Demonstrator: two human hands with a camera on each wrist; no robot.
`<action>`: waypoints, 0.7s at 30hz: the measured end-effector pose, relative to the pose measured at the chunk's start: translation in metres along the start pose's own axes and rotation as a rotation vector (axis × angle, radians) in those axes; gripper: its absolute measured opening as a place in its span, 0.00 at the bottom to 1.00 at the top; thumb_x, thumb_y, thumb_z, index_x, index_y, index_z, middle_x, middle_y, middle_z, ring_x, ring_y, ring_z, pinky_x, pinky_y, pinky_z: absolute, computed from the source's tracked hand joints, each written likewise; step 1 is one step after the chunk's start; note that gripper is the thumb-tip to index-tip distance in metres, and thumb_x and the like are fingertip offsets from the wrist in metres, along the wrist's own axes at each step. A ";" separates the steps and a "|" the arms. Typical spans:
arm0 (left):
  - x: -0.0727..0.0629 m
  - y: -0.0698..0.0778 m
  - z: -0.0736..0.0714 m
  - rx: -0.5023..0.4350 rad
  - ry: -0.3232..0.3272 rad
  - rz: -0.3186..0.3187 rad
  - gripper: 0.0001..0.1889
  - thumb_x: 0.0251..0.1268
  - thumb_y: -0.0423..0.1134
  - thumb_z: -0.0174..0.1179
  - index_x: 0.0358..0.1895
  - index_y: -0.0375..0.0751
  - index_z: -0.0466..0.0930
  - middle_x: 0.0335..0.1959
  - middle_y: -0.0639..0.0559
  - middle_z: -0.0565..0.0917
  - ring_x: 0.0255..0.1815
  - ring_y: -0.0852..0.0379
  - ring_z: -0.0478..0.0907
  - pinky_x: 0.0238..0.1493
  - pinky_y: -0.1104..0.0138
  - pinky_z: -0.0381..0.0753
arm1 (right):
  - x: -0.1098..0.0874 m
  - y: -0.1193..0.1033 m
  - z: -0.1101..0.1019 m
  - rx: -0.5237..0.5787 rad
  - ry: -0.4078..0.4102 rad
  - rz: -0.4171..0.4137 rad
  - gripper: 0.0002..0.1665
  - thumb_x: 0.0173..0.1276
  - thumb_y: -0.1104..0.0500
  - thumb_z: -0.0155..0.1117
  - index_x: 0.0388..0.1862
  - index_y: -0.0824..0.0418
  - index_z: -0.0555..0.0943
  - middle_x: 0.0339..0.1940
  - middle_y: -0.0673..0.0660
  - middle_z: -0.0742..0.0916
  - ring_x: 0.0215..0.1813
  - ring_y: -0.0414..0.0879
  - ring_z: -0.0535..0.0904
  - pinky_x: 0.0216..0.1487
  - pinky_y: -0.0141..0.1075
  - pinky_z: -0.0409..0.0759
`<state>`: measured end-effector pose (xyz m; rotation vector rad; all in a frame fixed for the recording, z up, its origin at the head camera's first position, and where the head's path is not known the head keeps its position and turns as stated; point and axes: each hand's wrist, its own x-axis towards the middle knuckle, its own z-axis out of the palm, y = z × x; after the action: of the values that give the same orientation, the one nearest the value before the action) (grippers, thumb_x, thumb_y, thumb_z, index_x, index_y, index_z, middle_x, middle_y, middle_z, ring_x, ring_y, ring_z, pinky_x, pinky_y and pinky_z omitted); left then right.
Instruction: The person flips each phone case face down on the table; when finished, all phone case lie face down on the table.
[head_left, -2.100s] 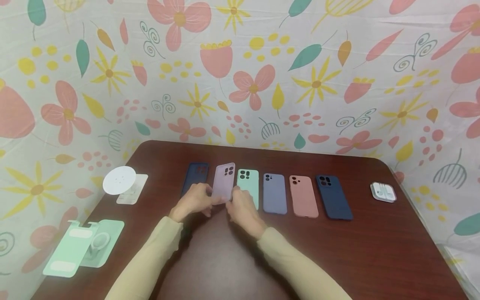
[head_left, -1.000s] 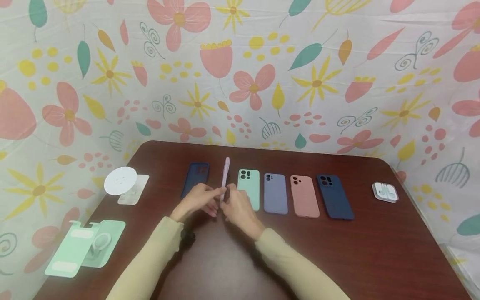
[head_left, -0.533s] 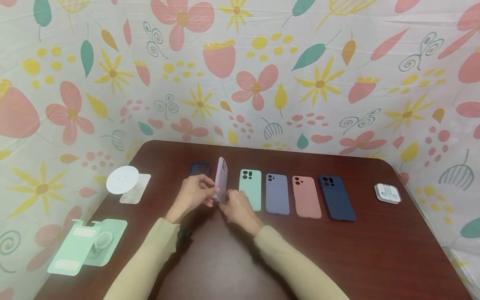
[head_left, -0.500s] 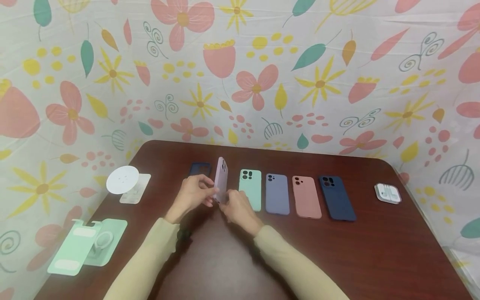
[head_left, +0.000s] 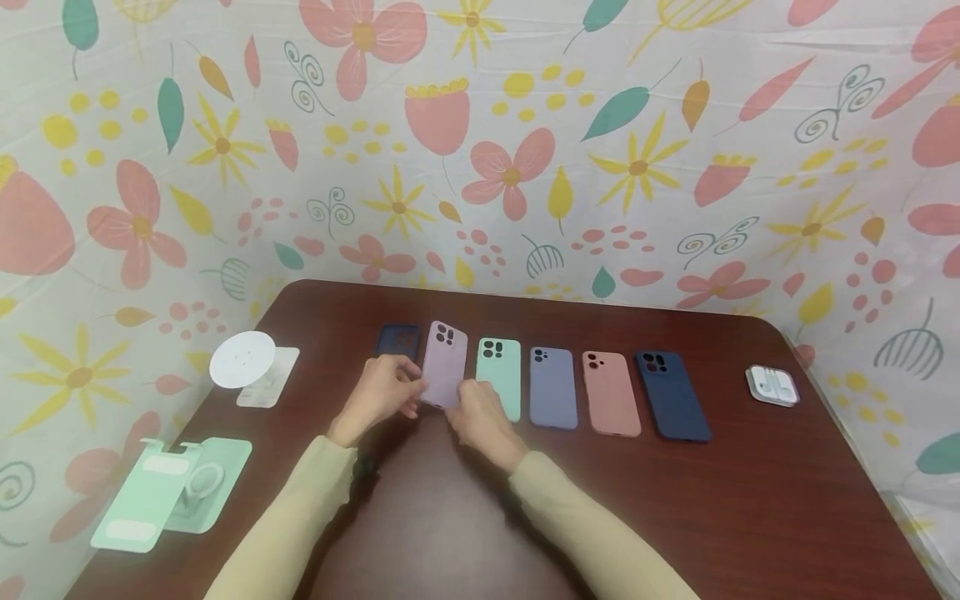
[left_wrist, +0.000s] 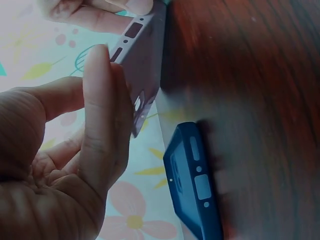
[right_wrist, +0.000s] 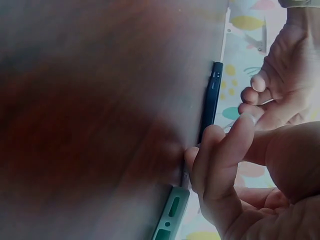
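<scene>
A lilac phone case (head_left: 445,364) is tilted up off the table, camera cut-outs at its far end. My left hand (head_left: 381,393) has its fingertips right at the case's left edge, thumb and curled fingers pinching there. At the lower right corner, my right hand (head_left: 482,417) grips the case with curled fingers. In the left wrist view the case's port edge (left_wrist: 126,42) faces the camera, and a dark blue case (left_wrist: 192,185) lies hollow side up nearby. Most of the lilac case is hidden behind fingers in the right wrist view. A mint case (head_left: 498,379) lies beside my right hand.
Rightward along the row lie a periwinkle case (head_left: 553,387), a pink case (head_left: 611,393) and another dark blue case (head_left: 672,396). Boxed earphones (head_left: 772,385) sit far right. At left stand a white stand (head_left: 243,360) and a mint folding stand (head_left: 142,500). A patterned cloth hangs behind.
The lilac case was turned from its back to its edge a second ago, then rotated back so that its camera side faces up. My left hand shifted slightly left; my right stays at the corner.
</scene>
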<state>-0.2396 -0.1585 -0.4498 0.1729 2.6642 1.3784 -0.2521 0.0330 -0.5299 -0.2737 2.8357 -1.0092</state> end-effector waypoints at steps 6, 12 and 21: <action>0.002 -0.001 0.005 0.089 -0.016 -0.020 0.10 0.73 0.31 0.68 0.50 0.26 0.86 0.23 0.44 0.89 0.16 0.58 0.86 0.24 0.65 0.88 | 0.000 0.002 0.000 -0.023 0.008 -0.007 0.08 0.66 0.68 0.69 0.26 0.62 0.82 0.13 0.51 0.83 0.10 0.39 0.79 0.14 0.32 0.79; 0.015 -0.022 0.013 0.195 -0.021 0.019 0.08 0.70 0.33 0.65 0.42 0.28 0.87 0.21 0.45 0.88 0.15 0.56 0.87 0.25 0.66 0.86 | -0.003 -0.001 -0.003 -0.013 -0.013 0.015 0.09 0.65 0.71 0.67 0.27 0.61 0.81 0.14 0.52 0.83 0.11 0.40 0.80 0.15 0.33 0.80; 0.019 -0.024 0.024 0.356 -0.015 0.064 0.17 0.69 0.31 0.59 0.17 0.41 0.78 0.11 0.49 0.81 0.11 0.56 0.82 0.20 0.65 0.76 | -0.002 -0.001 -0.003 -0.001 -0.028 0.002 0.11 0.62 0.74 0.62 0.25 0.61 0.79 0.14 0.52 0.84 0.12 0.41 0.81 0.16 0.33 0.82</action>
<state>-0.2553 -0.1501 -0.4847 0.3057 2.8912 0.8999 -0.2504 0.0346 -0.5268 -0.2825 2.8111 -0.9961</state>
